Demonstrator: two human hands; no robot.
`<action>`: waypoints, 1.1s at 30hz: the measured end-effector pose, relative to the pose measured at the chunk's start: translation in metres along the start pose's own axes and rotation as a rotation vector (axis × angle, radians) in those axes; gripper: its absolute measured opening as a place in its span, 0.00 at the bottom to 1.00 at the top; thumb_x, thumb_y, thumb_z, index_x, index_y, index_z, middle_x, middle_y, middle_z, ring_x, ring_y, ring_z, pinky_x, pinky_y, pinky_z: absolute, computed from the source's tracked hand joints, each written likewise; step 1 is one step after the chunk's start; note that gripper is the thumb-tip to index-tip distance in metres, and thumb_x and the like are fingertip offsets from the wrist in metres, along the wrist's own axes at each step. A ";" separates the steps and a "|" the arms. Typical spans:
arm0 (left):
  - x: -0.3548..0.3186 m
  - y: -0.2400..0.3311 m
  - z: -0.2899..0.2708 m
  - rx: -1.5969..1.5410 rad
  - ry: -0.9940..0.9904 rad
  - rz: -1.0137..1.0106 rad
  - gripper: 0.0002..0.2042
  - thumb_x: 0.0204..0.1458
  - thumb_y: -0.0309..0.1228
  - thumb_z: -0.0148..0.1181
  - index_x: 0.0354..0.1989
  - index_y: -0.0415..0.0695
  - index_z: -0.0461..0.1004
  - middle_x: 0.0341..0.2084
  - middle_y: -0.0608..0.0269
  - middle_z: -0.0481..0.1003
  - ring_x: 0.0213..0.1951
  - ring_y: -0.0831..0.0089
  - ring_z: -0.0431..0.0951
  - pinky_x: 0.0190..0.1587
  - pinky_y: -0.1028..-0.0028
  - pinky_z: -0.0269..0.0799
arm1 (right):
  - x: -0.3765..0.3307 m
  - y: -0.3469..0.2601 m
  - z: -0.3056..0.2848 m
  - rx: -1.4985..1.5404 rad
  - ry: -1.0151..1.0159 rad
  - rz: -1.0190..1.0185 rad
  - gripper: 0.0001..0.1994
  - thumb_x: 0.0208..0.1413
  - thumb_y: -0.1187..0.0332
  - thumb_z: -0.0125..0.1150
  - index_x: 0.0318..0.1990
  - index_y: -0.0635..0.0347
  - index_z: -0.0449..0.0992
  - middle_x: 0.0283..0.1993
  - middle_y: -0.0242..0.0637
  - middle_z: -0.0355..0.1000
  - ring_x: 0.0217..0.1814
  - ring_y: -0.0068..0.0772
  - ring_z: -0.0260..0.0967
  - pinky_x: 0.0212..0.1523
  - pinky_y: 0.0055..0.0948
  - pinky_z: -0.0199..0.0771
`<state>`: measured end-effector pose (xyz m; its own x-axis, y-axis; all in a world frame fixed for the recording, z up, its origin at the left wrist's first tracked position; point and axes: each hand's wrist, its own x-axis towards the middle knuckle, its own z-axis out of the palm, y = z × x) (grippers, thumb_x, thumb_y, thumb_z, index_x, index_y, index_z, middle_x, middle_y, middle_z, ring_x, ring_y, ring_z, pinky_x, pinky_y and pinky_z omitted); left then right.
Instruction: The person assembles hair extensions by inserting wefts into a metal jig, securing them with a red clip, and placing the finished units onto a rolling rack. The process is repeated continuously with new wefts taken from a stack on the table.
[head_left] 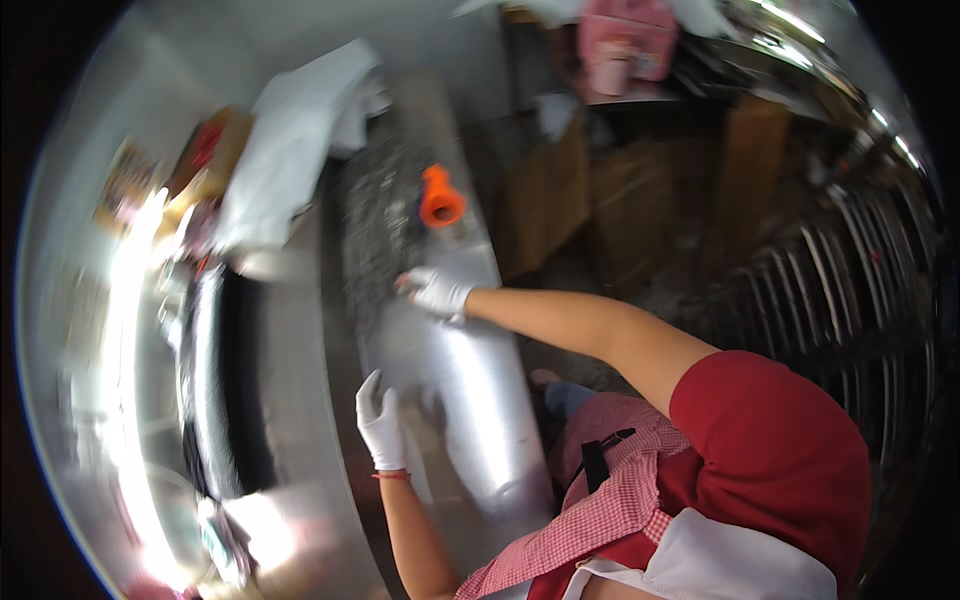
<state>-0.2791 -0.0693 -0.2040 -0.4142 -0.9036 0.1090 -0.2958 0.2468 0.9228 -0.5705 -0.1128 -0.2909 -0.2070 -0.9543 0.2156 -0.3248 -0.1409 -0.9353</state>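
My left hand (380, 430), in a white glove with a red band at its wrist, is raised over the near part of the metal bench (490, 400). Its thumb and fingers are apart, and nothing shows between them. Farther along, my right hand (440, 292), also white-gloved with bare fingertips, reaches left across the bench. Its fingers are stretched toward the near edge of a crumpled sheet of clear plastic (380, 210); whether they touch it I cannot tell. Beyond that hand lies an orange object with a round opening (440, 205), like a tape dispenser.
On the left a machine with a long black roller-like part (240, 380) runs beside a bright light strip. White sheeting (300, 140) and a cardboard box (210, 160) lie farther back. Brown cardboard (630, 210) and a rack of metal bars (810, 280) stand at right.
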 end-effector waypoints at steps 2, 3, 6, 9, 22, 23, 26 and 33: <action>0.031 -0.036 0.036 -0.423 -0.105 -0.300 0.22 0.62 0.24 0.55 0.65 0.38 0.65 0.59 0.52 0.70 0.60 0.60 0.71 0.61 0.63 0.70 | -0.062 -0.006 -0.025 -0.008 -0.242 0.069 0.19 0.63 0.63 0.61 0.60 0.57 0.74 0.54 0.36 0.78 0.45 0.30 0.76 0.44 0.33 0.79; 0.045 -0.049 0.058 -0.702 -0.086 -0.445 0.22 0.64 0.25 0.53 0.66 0.39 0.63 0.61 0.52 0.69 0.60 0.60 0.71 0.61 0.64 0.71 | -0.095 -0.006 -0.051 -0.035 -0.318 0.101 0.19 0.63 0.61 0.63 0.59 0.57 0.75 0.53 0.36 0.78 0.45 0.32 0.77 0.46 0.35 0.78; 0.109 -0.109 0.112 -1.005 -0.182 -0.674 0.22 0.66 0.27 0.53 0.66 0.36 0.59 0.65 0.48 0.64 0.63 0.58 0.69 0.65 0.61 0.68 | -0.213 -0.008 -0.168 -0.202 -0.294 0.285 0.19 0.63 0.55 0.60 0.56 0.56 0.79 0.55 0.40 0.79 0.58 0.38 0.75 0.60 0.35 0.72; 0.180 -0.179 0.137 -0.407 -0.211 -0.219 0.24 0.65 0.27 0.56 0.66 0.32 0.57 0.66 0.42 0.63 0.63 0.57 0.69 0.66 0.60 0.68 | -0.310 -0.029 -0.260 -0.425 0.012 0.623 0.21 0.62 0.53 0.59 0.56 0.56 0.79 0.55 0.40 0.79 0.59 0.39 0.75 0.60 0.34 0.72; 0.355 -0.201 0.084 -0.277 0.075 -0.627 0.32 0.54 0.20 0.62 0.68 0.49 0.62 0.48 0.49 0.77 0.46 0.48 0.78 0.41 0.51 0.79 | -0.534 -0.183 -0.592 -1.132 0.916 1.493 0.44 0.58 0.33 0.54 0.71 0.60 0.61 0.65 0.53 0.67 0.69 0.52 0.65 0.69 0.43 0.64; 0.349 -0.194 0.087 -0.334 0.082 -0.682 0.31 0.54 0.18 0.61 0.68 0.50 0.62 0.48 0.50 0.77 0.47 0.47 0.77 0.42 0.50 0.78 | -0.536 -0.187 -0.598 -1.091 0.829 1.519 0.44 0.57 0.32 0.53 0.69 0.61 0.64 0.61 0.53 0.72 0.66 0.52 0.69 0.67 0.42 0.66; 0.322 -0.177 0.053 -0.718 0.202 -0.829 0.25 0.56 0.22 0.58 0.64 0.44 0.66 0.49 0.52 0.77 0.54 0.49 0.74 0.50 0.50 0.76 | -0.535 -0.159 -0.612 -1.158 0.769 1.255 0.38 0.61 0.33 0.50 0.58 0.62 0.73 0.57 0.55 0.74 0.60 0.55 0.72 0.63 0.41 0.68; 0.117 0.030 0.108 -0.693 -0.142 -0.571 0.20 0.60 0.28 0.56 0.61 0.36 0.70 0.57 0.53 0.74 0.56 0.65 0.74 0.59 0.65 0.71 | -0.461 -0.179 -0.429 -0.028 0.839 0.857 0.19 0.68 0.50 0.57 0.26 0.48 0.69 0.17 0.19 0.54 0.18 0.13 0.54 0.19 0.21 0.52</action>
<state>-0.4297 -0.1300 -0.2039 -0.4790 -0.7609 -0.4377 0.0763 -0.5329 0.8428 -0.8127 0.4658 -0.1029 -0.8993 -0.2643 -0.3484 0.1943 0.4720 -0.8599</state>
